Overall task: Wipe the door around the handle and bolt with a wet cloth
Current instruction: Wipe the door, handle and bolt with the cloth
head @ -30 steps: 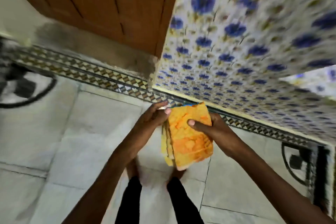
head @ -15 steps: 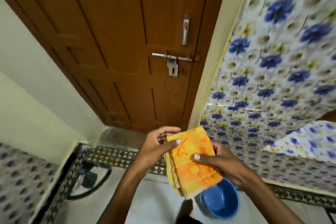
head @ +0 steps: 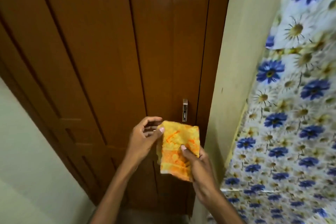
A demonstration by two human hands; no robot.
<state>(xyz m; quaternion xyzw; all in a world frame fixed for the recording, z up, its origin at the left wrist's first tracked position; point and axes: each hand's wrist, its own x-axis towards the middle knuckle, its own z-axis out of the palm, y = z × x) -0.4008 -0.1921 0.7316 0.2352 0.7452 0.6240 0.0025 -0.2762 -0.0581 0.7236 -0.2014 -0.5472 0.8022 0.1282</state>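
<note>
A brown panelled door [head: 109, 60] fills the view ahead. Its metal handle [head: 185, 110] stands upright near the right edge. A folded yellow and orange cloth [head: 177, 148] is held up in front of the door, just below the handle, and hides the bolt. My left hand [head: 143, 142] pinches the cloth's upper left edge with the thumb. My right hand [head: 197, 162] grips its lower right part, thumb on the front. Whether the cloth touches the door, I cannot tell.
A cream door frame [head: 229, 96] runs down the right of the door. A blue-flowered fabric [head: 294, 114] hangs on the right side. A pale green wall [head: 27, 151] lies to the left.
The view has swung up from the floor to the door. Both hands have carried the cloth up from waist height to just under the handle. The blue bowl has left the view.
</note>
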